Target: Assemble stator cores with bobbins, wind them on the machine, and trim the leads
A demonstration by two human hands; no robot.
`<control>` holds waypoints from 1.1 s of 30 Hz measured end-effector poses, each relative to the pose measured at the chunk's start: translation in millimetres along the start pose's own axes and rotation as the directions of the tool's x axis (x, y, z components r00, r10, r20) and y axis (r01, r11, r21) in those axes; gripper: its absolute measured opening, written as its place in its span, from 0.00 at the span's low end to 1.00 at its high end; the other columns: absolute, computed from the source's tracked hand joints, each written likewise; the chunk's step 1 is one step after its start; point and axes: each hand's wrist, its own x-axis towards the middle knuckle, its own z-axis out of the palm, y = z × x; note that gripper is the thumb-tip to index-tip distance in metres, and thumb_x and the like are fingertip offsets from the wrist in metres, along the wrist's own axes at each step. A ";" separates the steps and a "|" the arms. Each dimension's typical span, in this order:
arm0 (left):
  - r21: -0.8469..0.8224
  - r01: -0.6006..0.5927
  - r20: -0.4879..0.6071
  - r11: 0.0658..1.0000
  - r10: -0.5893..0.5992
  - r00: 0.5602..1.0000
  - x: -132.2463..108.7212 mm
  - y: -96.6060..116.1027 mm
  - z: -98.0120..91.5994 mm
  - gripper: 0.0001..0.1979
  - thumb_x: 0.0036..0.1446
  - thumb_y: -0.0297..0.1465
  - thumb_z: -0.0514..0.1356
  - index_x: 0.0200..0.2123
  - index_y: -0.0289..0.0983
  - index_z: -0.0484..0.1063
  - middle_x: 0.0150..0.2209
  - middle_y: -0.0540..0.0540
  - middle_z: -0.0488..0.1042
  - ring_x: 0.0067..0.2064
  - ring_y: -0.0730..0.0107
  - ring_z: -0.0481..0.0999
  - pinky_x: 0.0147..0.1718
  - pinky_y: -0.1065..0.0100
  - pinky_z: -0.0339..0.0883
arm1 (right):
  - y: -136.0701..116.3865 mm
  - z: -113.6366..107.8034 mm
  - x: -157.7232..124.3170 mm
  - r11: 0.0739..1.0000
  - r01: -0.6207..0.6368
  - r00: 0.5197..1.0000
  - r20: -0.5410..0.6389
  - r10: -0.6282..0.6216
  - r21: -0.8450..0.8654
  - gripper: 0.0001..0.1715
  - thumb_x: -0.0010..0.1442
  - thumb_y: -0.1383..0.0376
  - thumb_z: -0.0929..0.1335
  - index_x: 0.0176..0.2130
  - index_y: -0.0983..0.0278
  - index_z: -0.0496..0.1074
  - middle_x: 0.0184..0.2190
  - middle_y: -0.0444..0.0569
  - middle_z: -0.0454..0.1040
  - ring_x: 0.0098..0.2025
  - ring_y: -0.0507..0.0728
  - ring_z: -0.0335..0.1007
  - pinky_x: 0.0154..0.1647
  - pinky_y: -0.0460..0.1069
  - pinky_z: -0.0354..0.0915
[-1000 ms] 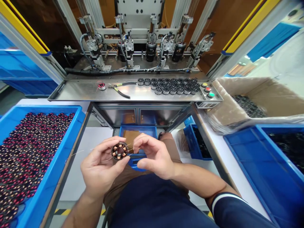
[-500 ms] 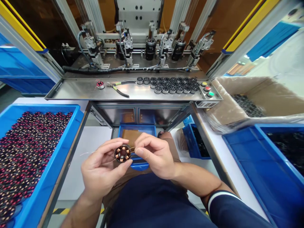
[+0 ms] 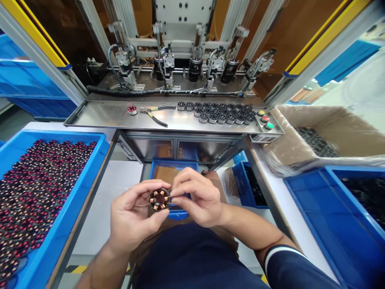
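Note:
My left hand (image 3: 132, 212) grips a round motor stator (image 3: 159, 199) between thumb and fingers, its face turned up toward me. The stator has a black ring and copper coils around an open centre. Thin copper wire (image 3: 142, 205) sticks out on its left side. At the stator's right edge, my right hand (image 3: 198, 196) is closed with thumb and fingertips pinching a copper wire end. Both hands are held above my lap, over a blue bin (image 3: 177, 215) with brown cardboard in it.
On the steel ledge (image 3: 99, 116) lie a red-coiled stator (image 3: 132, 110), wire cutters (image 3: 158, 116) and rows of black-and-silver stators (image 3: 222, 112), beside push buttons (image 3: 265, 119). A blue tray (image 3: 104, 140) of coiled stators stands left. At right are a lined carton (image 3: 345, 136) and a blue bin (image 3: 309, 192).
The view has shifted slightly. My right fingers have come closer to the stator's right edge, and the stator has turned a little in my left hand.

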 end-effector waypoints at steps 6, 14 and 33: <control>-0.013 0.003 -0.018 1.000 -0.003 1.000 -0.3 -0.3 -2.2 0.21 0.46 0.19 0.70 0.45 0.41 0.79 0.43 0.46 0.83 0.43 0.68 0.83 0.43 0.75 0.77 | -5.4 8.3 -5.5 0.998 -0.052 0.990 -0.134 0.046 -0.041 0.12 0.56 0.76 0.72 0.39 0.62 0.77 0.30 0.49 0.74 0.32 0.55 0.71 0.34 0.52 0.69; -0.057 0.045 0.062 0.997 -0.041 0.997 2.8 2.0 -1.6 0.20 0.47 0.19 0.69 0.45 0.40 0.79 0.41 0.46 0.83 0.40 0.68 0.83 0.42 0.75 0.77 | -3.7 5.0 0.7 0.997 0.030 0.998 -0.060 -0.034 -0.075 0.05 0.60 0.71 0.71 0.39 0.64 0.77 0.31 0.49 0.73 0.33 0.54 0.70 0.33 0.50 0.70; -0.075 0.074 0.016 0.994 -0.073 0.997 1.0 6.5 8.1 0.20 0.47 0.22 0.71 0.45 0.43 0.80 0.40 0.49 0.84 0.38 0.71 0.83 0.40 0.78 0.76 | 4.1 -12.6 4.1 0.996 0.044 0.999 0.021 -0.046 0.081 0.17 0.57 0.63 0.76 0.46 0.65 0.78 0.39 0.54 0.72 0.41 0.56 0.71 0.40 0.53 0.72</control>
